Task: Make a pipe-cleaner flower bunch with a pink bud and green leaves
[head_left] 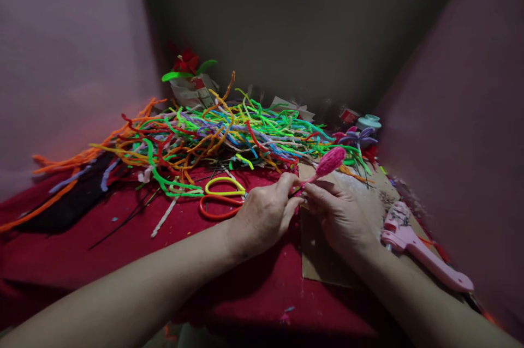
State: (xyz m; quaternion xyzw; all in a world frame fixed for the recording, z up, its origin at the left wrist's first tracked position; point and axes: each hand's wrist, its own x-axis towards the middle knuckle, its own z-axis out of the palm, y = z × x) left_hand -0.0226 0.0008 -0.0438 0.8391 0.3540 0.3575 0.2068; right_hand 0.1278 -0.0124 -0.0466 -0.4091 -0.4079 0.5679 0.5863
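Pipe cleaners [229, 132] lie across mid-frame on the cloth [249, 296], scissors [225, 193] just below them (left of the cardboard [317, 261]); a petal [331, 161] is right of centre, before them, a glue gun [426, 257] at lower right.

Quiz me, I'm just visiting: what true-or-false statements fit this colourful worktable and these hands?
1. The left hand and the right hand meet at the stem of a pink, fuzzy, petal-shaped piece. True.
2. The scissors with yellow and red handle loops are gripped in the right hand. False: they lie on the dark red cloth, beside the left hand.
3. The pink plastic glue gun lies to the right of the right hand. True.
4. The tangled pile of fuzzy craft stems is all blue. False: it mixes green, orange, red, purple and other colours.
5. A flat piece of brown cardboard lies beneath the right hand. True.
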